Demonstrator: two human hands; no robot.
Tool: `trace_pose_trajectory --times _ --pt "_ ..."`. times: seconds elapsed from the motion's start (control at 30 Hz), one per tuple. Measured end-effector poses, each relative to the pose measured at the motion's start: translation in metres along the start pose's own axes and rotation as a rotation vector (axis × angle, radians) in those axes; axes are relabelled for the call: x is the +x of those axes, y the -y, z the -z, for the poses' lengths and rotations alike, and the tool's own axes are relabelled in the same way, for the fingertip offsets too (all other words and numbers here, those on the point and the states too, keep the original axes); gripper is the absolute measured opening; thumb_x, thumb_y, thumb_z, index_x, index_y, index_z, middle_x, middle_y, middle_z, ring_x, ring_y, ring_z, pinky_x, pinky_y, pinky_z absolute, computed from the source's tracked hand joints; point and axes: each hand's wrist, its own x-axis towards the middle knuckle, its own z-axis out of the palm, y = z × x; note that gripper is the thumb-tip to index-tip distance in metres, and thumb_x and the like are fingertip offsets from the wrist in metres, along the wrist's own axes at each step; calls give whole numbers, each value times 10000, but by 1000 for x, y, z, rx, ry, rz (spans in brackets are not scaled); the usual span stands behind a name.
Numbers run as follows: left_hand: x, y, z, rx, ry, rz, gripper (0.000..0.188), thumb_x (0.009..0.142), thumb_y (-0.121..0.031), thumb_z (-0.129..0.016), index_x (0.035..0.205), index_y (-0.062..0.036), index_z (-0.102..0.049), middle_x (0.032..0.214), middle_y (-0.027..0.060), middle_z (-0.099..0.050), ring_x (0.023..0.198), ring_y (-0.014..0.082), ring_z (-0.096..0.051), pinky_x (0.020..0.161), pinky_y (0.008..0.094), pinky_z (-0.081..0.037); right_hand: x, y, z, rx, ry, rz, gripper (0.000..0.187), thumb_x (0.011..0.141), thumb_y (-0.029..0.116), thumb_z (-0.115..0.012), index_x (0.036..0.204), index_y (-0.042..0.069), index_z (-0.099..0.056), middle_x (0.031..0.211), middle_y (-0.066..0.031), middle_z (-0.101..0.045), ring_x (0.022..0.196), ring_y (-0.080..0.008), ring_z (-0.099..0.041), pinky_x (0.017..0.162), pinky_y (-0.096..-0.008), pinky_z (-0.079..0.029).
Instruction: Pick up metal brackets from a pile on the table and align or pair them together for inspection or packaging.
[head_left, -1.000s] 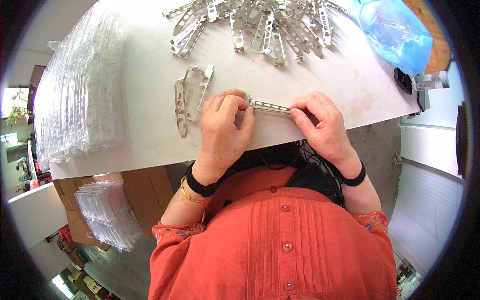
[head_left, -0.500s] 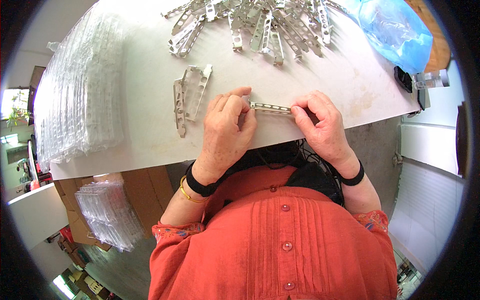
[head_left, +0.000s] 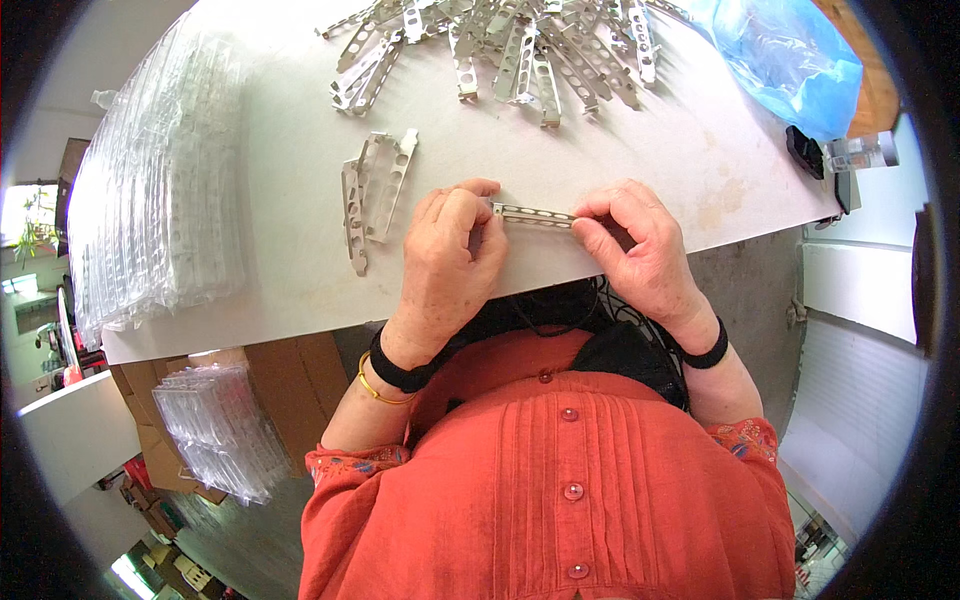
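Observation:
A thin perforated metal bracket (head_left: pixel 537 216) stretches between my hands, just above the white table. My left hand (head_left: pixel 447 245) is closed on its left end, thumb and fingers pinching it. Its right end is pinched by my right hand (head_left: pixel 640 240). The fingers partly hide both ends. Left of my left hand, a few similar metal brackets (head_left: pixel 352 220) lie on the table, leaning on one another. Beyond my hands, at the far edge, rises a heap of the same silvery brackets (head_left: pixel 520 60) with rows of holes.
Stacked clear plastic trays (head_left: pixel 165 180) line the left of the white table (head_left: pixel 290 260). A blue plastic bag (head_left: pixel 785 65) lies at the far right, near a small black object (head_left: pixel 804 152) and a clear container (head_left: pixel 860 152). More clear trays (head_left: pixel 220 430) rest on cardboard boxes (head_left: pixel 290 390) below.
Both hands and the bracket between them have shifted slightly left in the picture, as has most of the table scene. The grip looks the same.

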Motion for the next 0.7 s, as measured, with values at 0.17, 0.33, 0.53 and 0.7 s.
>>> trace_pose_trajectory --times 0.17,0.33,0.53,0.7 --pt "1 1 0 0 -3 -20 136 841 42 -660 873 -15 -541 1091 143 -712 792 230 -615 697 321 -511 0 2 3 -25 36 -18 122 851 140 -744 893 54 -669 831 -96 -631 801 -285 -603 728 -385 -478" --pt "0 -2 0 -8 29 -25 144 833 47 -662 874 -17 -539 1109 147 -708 828 241 -615 704 331 -512 2 3 1 -18 24 -31 108 858 139 -732 889 55 -670 821 -93 -631 802 -287 -606 732 -387 -477" --pt "-1 0 -1 -11 28 -58 156 818 47 -668 866 -20 -536 1116 155 -705 823 265 -607 717 342 -503 4 3 -2 2 46 -38 82 882 120 -698 870 44 -670 823 -107 -632 811 -303 -613 748 -395 -477" --pt "-1 1 -1 -8 14 -65 158 813 50 -669 864 -21 -538 1120 155 -706 809 258 -603 706 341 -499 7 6 -1 -42 81 -2 101 895 126 -689 868 34 -659 824 -127 -621 817 -329 -610 748 -412 -479"
